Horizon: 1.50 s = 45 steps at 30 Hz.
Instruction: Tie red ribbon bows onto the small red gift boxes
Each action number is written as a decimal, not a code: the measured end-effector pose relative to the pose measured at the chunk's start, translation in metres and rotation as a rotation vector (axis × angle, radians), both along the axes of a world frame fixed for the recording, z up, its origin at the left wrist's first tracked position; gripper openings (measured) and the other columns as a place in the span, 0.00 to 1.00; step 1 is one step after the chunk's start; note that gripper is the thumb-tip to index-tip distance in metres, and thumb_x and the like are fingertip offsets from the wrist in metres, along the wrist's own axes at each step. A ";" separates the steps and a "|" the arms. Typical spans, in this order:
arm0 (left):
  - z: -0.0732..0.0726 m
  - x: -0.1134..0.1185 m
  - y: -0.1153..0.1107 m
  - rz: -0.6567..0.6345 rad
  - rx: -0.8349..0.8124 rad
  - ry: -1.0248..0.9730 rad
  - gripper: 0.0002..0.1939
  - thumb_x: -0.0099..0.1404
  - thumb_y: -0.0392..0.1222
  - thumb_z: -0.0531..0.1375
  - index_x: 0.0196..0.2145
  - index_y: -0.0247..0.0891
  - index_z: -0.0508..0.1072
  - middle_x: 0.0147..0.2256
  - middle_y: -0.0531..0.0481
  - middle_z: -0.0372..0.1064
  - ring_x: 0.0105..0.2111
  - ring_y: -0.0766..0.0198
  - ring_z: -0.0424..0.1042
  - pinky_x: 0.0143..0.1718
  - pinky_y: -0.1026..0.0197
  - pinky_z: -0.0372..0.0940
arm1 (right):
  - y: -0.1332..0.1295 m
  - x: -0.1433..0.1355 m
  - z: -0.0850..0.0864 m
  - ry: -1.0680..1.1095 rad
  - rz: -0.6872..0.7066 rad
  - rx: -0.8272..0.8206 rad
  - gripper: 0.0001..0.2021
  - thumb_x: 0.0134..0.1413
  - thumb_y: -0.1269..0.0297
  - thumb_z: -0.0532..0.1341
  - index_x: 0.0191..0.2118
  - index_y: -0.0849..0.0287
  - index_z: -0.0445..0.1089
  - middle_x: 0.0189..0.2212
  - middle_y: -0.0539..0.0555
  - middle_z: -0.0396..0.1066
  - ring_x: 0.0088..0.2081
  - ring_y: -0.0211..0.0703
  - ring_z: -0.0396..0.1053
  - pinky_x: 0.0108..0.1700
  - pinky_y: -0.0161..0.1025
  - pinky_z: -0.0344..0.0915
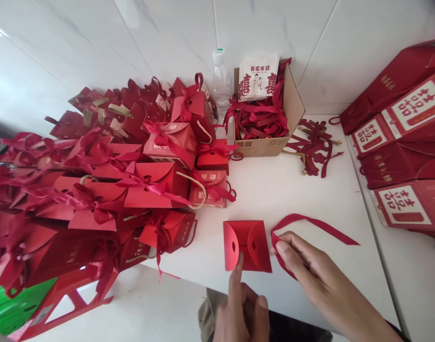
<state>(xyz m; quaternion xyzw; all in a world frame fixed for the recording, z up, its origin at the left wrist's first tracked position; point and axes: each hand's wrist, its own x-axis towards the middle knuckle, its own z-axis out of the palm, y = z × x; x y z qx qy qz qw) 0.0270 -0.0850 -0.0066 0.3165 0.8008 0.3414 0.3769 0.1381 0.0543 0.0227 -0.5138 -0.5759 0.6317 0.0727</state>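
A small red gift box (246, 259) with two rounded flaps, each with a hole, sits on the white table in front of me. My left hand (240, 308) reaches in from below; its index finger is stretched onto the box's near edge, while the other fingers curl loosely around nothing. To the box's right, my right hand (308, 263) pinches a dark red ribbon (320, 223) between thumb and fingers. One end of that ribbon trails off to the right over the table, and another part hangs under the hand.
Many ribbon-tied red boxes (156, 183) crowd the table's left side. At the back stand a clear bottle (222, 85) and a cardboard box (262, 146) of ribbons with printed cards (259, 76). Loose red straps (313, 147) lie beside it. Larger red boxes (402, 204) line the right.
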 end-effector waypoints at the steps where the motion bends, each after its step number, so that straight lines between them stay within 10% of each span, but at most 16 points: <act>1: 0.000 0.000 0.003 -0.005 0.007 -0.034 0.29 0.75 0.44 0.52 0.71 0.41 0.59 0.25 0.57 0.70 0.19 0.67 0.61 0.23 0.62 0.51 | 0.002 -0.001 -0.003 0.002 0.027 0.027 0.24 0.71 0.37 0.50 0.31 0.52 0.57 0.25 0.43 0.50 0.26 0.40 0.49 0.30 0.38 0.52; 21: 0.020 -0.006 0.050 0.253 0.216 -0.530 0.26 0.68 0.66 0.62 0.43 0.38 0.78 0.21 0.57 0.64 0.21 0.70 0.60 0.25 0.67 0.61 | 0.016 0.010 -0.001 -0.096 0.273 0.166 0.18 0.64 0.59 0.53 0.23 0.53 0.48 0.21 0.44 0.47 0.24 0.38 0.46 0.25 0.39 0.45; 45: 0.025 -0.006 0.056 0.179 0.090 -0.573 0.37 0.68 0.69 0.60 0.60 0.35 0.75 0.17 0.59 0.59 0.17 0.71 0.56 0.19 0.69 0.56 | 0.023 0.010 0.011 0.039 0.240 0.026 0.22 0.69 0.47 0.56 0.26 0.55 0.65 0.22 0.44 0.51 0.25 0.38 0.49 0.28 0.37 0.50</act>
